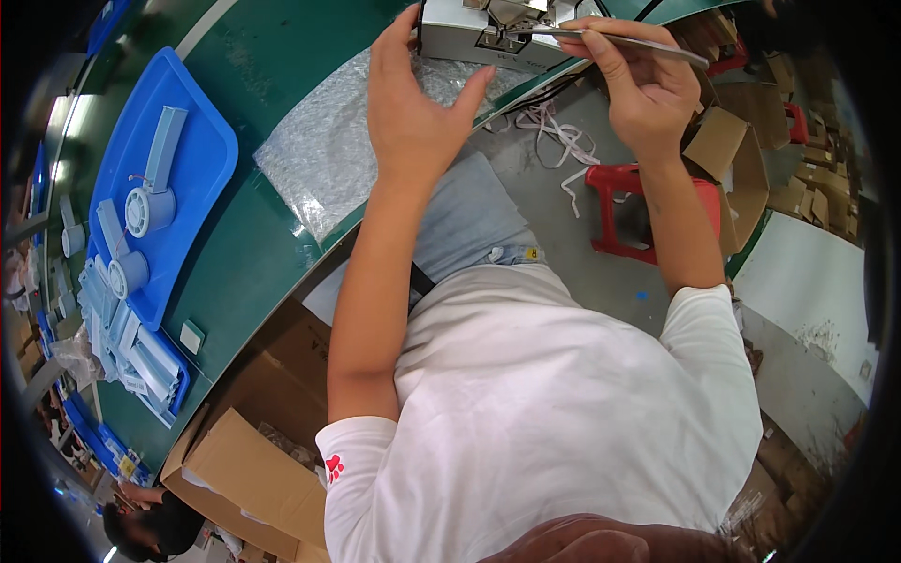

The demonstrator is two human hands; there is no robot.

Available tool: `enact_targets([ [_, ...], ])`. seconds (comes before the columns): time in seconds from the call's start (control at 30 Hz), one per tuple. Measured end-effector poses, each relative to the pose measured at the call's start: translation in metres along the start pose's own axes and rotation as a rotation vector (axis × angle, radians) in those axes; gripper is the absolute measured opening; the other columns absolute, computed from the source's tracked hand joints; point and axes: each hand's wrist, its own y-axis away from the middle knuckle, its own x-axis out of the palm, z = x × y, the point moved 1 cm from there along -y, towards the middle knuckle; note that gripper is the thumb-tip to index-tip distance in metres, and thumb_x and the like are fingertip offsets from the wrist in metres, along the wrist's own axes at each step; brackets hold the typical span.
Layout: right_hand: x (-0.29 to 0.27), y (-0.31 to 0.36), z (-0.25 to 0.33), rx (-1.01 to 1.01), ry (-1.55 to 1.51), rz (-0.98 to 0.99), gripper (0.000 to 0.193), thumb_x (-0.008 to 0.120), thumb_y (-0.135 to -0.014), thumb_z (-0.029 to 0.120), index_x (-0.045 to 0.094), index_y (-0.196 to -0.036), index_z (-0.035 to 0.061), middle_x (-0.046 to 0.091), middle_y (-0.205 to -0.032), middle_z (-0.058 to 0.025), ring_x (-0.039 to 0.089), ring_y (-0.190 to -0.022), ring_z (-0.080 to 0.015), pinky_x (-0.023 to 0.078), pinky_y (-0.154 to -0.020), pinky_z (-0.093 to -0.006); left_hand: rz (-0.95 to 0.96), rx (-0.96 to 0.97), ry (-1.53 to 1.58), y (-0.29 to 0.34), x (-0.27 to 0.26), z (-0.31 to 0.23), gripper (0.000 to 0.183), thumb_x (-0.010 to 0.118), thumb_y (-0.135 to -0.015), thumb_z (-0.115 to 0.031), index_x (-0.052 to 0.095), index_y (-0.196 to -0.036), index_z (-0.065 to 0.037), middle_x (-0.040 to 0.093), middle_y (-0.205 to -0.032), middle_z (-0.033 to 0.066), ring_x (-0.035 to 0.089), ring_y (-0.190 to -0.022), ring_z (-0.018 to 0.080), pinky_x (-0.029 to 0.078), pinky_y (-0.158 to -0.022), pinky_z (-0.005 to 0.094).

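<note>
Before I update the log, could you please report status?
Right hand holding metal tool, tip at machine. Left hand open beside it. Bubble wrap nearby, seemingly not obstructing.

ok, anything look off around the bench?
Yes: a pale ribbon trails in loose tangles over the floor by the red stool. It looks dropped rather than put away.

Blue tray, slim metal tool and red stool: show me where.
Blue tray [204,145]: head view, its bare surface.
Slim metal tool [678,53]: head view, its rear end.
Red stool [606,208]: head view, its left side.
</note>
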Motion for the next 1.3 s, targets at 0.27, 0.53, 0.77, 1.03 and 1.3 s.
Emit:
enact_targets([
  [0.27, 0.025, 0.020, -0.004, -0.122, -0.109, -0.156, 0.022, 0.064, -0.093, -0.017, 0.063, -0.114, -0.0108, 0.073, -0.107, -0.0212, 0.074, -0.098, -0.0258, 0.062, -0.091, -0.0367, -0.001, 0.015, -0.027, 0.001, -0.001, 0.001, 0.087, 0.092, -0.075, -0.026, 0.048, -0.147, -0.005, 0.063, -0.132, 0.0142, 0.063, -0.117, 0.0283, 0.052, -0.094, 0.0389],
  [0.53, 0.028, 0.031, -0.013, -0.205, 0.014, -0.164, 0.025, 0.069, -0.090, -0.015, 0.066, -0.113, -0.0065, 0.075, -0.106, -0.0215, 0.075, -0.097, -0.0256, 0.062, -0.087, -0.0347, -0.102, 0.105, -0.073, 0.001, -0.002, -0.005, 0.080, 0.092, -0.075, -0.023, 0.053, -0.143, -0.008, 0.057, -0.141, 0.0125, 0.059, -0.122, 0.0262, 0.053, -0.091, 0.0372],
  [0.77, 0.031, 0.035, -0.019, -0.312, 0.153, -0.163, 0.026, 0.073, -0.088, -0.012, 0.067, -0.111, -0.0018, 0.076, -0.103, -0.0224, 0.076, -0.095, -0.0270, 0.062, -0.082, -0.0329, -0.052, 0.207, -0.110, -0.004, -0.002, -0.008, 0.073, 0.092, -0.075, -0.019, 0.058, -0.140, -0.013, 0.055, -0.145, 0.0118, 0.058, -0.126, 0.0261, 0.054, -0.091, 0.0366],
  [1.03, 0.031, 0.039, -0.030, -0.116, -0.270, -0.243, 0.018, 0.061, -0.097, -0.013, 0.062, -0.114, -0.0072, 0.073, -0.111, -0.0247, 0.074, -0.101, -0.0309, 0.064, -0.090, -0.0399, 0.002, 0.102, 0.016, -0.001, 0.000, -0.007, 0.076, 0.093, -0.075, -0.018, 0.057, -0.142, -0.013, 0.053, -0.147, 0.0101, 0.059, -0.126, 0.0233, 0.055, -0.096, 0.0378],
  [1.3, 0.035, 0.032, -0.018, 0.238, -0.433, -0.407, 0.010, 0.061, -0.100, -0.004, 0.063, -0.109, -0.0073, 0.073, -0.106, -0.0251, 0.075, -0.097, -0.0309, 0.066, -0.084, -0.0377, 0.035, 0.036, 0.042, 0.001, 0.002, -0.008, 0.081, 0.093, -0.075, -0.017, 0.053, -0.145, -0.012, 0.052, -0.148, 0.0088, 0.058, -0.130, 0.0280, 0.054, -0.098, 0.0401],
])
